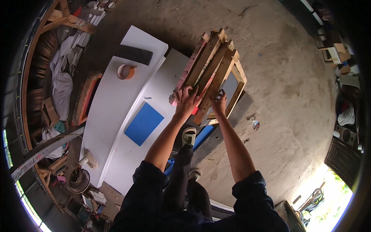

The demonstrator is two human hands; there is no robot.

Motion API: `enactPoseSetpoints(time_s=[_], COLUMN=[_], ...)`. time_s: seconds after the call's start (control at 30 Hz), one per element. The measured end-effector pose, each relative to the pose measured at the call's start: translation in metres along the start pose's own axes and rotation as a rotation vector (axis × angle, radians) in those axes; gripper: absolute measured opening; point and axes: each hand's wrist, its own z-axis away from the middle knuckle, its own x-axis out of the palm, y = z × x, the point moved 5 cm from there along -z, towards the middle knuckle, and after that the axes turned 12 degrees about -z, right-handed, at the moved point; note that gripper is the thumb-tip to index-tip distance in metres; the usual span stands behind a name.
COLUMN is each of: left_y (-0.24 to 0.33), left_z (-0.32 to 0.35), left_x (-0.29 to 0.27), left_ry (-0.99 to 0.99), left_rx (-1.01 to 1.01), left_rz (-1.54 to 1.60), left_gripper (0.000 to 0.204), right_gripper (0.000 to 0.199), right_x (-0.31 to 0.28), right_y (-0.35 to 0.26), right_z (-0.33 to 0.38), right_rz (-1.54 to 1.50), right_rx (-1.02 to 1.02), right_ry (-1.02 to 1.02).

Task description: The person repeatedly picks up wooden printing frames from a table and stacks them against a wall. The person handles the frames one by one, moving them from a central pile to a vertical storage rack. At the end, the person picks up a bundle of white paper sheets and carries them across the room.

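Note:
Several wooden frames [210, 58] stand on edge, packed side by side, in front of me. The outermost one on the right, a mesh-covered frame [234, 83], leans outward, and its pale panel faces right. My left hand [186, 101] bends its fingers over the near ends of the frames on the left, beside a reddish strip. At the right, my right hand [219, 103] grips the near bar of the rightmost frame, thumb and fingers on its edge. Both arms reach forward, and the undersides of the fingers are hidden.
Left of the frames lies a long white table [112, 104] with a blue sheet [144, 123], a tape roll [126, 72] and a dark flat bar [135, 55]. A fan [79, 180] stands at lower left. Bare concrete floor [286, 96] extends right, with small litter [255, 124].

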Motion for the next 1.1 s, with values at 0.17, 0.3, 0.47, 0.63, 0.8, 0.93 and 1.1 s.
enactPoseSetpoints(time_s=[0.17,0.3,0.47,0.63,0.8,0.93,1.1], left_y=[0.012,0.033,0.079,0.126,0.150,0.166,0.217], left_z=[0.005,0.012,0.035,0.054,0.041,0.025,0.019], left_x=[0.000,-0.012,-0.007,0.024,0.041,0.040,0.012], left_ry=[0.040,0.075,0.118,-0.095,-0.133,-0.105,0.060], left_rx=[-0.082,-0.057,-0.028,-0.235,-0.401,-0.268,-0.133], left_rz=[-0.003,0.064,0.115,0.037,0.110,0.225,0.244], left_gripper=[0.037,0.040,0.032,0.043,0.047,0.066,0.067], right_gripper=[0.069,0.066,0.064,0.051,0.051,0.061,0.062], right_x=[-0.005,-0.025,-0.083,-0.176,-0.247,-0.246,-0.244], right_y=[0.007,0.000,0.008,0.027,0.066,0.065,0.042], right_z=[-0.011,0.007,0.045,0.042,-0.009,-0.003,-0.016], right_rz=[0.009,-0.065,-0.412,-0.600,-0.459,-0.546,-0.297], right_rx=[-0.059,0.060,0.211,0.272,0.285,0.179,-0.128], right_ry=[0.051,0.000,-0.142,-0.126,-0.071,-0.120,-0.032])
